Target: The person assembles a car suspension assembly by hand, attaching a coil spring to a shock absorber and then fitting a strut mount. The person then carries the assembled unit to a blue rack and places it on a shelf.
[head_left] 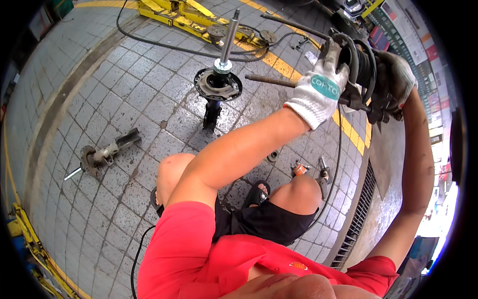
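Note:
Both my hands wear white knit gloves and hold up a dark coil spring (367,65) at the upper right. A spring compressor with long threaded rods (271,81) is clamped along it. My left hand (321,87) has its fingers wrapped round the near side of the spring. On the far right side my right hand (402,79) grips the spring's other end, its fingers partly hidden behind the coils. A shock absorber strut (217,85) with a bare silver rod and round spring seat stands upright on the tiles, left of my left hand.
Another, dirtier strut (102,155) lies on the floor at the left. Yellow lift arms (199,22) cross the far floor, with a black hose (164,46) beside them. Near my knee are an orange item (300,168) and a metal tool (324,174). A drain grate (359,209) runs along the right.

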Action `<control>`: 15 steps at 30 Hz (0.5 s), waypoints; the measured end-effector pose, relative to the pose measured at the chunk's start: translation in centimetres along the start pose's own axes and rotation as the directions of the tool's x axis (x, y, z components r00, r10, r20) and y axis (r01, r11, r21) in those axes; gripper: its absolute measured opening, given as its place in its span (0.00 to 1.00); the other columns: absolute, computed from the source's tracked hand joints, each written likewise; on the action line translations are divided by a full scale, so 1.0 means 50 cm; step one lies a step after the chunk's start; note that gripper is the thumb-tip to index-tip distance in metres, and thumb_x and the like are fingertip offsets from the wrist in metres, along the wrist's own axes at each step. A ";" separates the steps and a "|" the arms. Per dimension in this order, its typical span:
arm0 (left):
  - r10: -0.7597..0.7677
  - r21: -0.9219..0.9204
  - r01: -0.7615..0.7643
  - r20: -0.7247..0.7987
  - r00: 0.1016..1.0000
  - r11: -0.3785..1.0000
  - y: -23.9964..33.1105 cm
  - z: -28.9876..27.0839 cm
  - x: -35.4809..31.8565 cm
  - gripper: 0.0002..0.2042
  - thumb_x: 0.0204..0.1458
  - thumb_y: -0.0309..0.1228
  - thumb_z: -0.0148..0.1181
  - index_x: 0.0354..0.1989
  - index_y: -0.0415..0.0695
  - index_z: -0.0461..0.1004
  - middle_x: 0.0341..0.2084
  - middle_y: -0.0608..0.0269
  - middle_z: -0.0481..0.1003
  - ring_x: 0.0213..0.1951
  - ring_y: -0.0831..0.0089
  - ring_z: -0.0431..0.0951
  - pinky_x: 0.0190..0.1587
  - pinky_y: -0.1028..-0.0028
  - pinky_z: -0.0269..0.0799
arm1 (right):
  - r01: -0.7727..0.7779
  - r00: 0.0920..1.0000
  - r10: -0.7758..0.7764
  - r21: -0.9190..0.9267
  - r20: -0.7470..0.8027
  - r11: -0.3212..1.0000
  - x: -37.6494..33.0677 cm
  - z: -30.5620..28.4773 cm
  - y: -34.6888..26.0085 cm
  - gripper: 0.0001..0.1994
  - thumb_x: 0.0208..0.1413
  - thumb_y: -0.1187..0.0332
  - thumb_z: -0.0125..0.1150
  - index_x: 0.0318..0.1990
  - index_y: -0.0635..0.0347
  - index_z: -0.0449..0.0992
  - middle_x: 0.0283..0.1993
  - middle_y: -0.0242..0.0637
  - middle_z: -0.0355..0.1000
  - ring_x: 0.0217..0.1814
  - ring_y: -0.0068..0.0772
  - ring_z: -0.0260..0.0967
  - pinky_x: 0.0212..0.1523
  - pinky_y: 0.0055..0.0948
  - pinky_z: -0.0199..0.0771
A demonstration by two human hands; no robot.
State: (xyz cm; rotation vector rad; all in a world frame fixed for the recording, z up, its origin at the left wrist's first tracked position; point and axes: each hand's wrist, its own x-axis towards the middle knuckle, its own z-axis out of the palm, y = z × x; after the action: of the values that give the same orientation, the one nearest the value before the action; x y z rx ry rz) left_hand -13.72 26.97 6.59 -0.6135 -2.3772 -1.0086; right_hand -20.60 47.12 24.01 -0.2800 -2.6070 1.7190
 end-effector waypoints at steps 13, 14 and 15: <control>-0.212 -0.285 0.108 -0.364 0.907 0.952 -0.114 -0.235 0.025 0.35 0.42 0.30 0.77 0.63 0.48 0.72 0.62 0.51 0.69 0.60 0.51 0.75 0.65 0.61 0.72 | 0.322 0.742 -0.248 -0.656 0.623 -0.683 -0.038 0.301 -0.415 0.13 0.44 0.69 0.70 0.40 0.58 0.86 0.42 0.42 0.83 0.45 0.41 0.81 0.45 0.36 0.79; -0.241 -0.302 0.131 -0.361 0.901 0.944 -0.130 -0.246 0.021 0.35 0.41 0.31 0.77 0.62 0.47 0.72 0.62 0.51 0.69 0.60 0.51 0.75 0.65 0.62 0.72 | 0.252 0.823 -0.197 -0.653 0.533 -0.714 -0.062 0.356 -0.432 0.12 0.42 0.69 0.71 0.38 0.56 0.86 0.41 0.41 0.83 0.43 0.41 0.82 0.42 0.37 0.80; -0.230 -0.353 0.086 -0.388 0.892 0.932 -0.145 -0.251 0.016 0.34 0.42 0.32 0.76 0.62 0.44 0.73 0.60 0.50 0.70 0.61 0.53 0.75 0.64 0.65 0.72 | 0.182 0.895 -0.142 -0.637 0.423 -0.749 -0.078 0.398 -0.437 0.11 0.40 0.69 0.72 0.36 0.53 0.87 0.39 0.39 0.83 0.42 0.42 0.82 0.39 0.39 0.81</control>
State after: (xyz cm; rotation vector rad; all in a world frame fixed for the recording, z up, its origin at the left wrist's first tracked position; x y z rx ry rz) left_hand -15.29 13.18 10.86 -0.2673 -1.9102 -1.4643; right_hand -22.00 20.03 36.35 0.4969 -2.4941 -1.7175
